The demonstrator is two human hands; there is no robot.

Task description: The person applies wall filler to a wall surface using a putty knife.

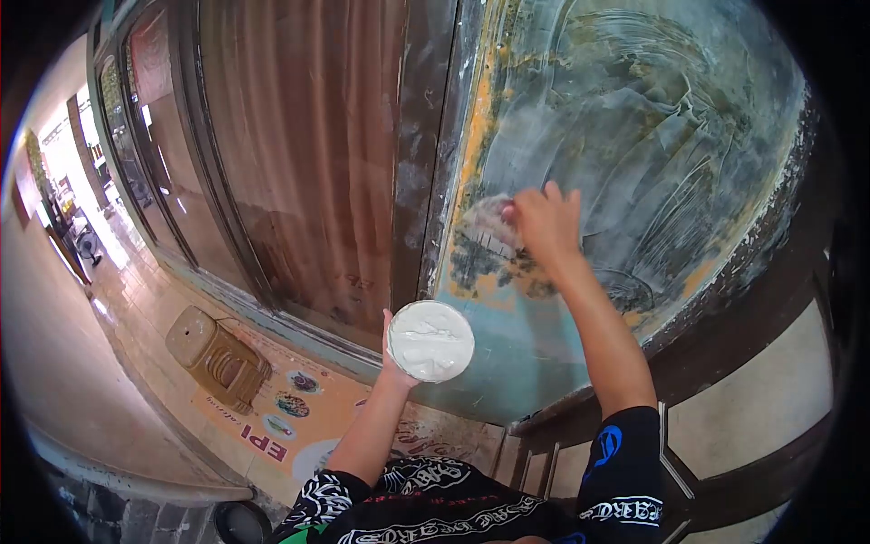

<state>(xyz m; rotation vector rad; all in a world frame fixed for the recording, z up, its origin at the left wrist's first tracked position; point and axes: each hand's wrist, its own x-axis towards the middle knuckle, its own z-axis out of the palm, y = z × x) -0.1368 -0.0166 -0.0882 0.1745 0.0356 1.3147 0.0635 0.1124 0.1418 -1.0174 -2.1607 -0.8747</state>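
My left hand (397, 366) grips a round tub of white paste (431, 341) from its left side and below. The paste is thick, with ridges across its top. My right hand (549, 225) is closed on a thin, pale, see-through spreader (491, 223), pressed near or against the wall (625, 136); its exact shape is blurred. Whitish smears and curved strokes cover the dark green wall above and right of that hand. Dark blotches and orange-yellow patches show around the spreader, with plainer blue-green wall below.
A brown plastic stool (217, 358) lies to the left on the tiled floor, beside a printed banner (272, 426). Left of the wall stands a dark-framed window (299, 154) with a brown curtain behind it. A wooden panelled piece (757, 399) is at the right.
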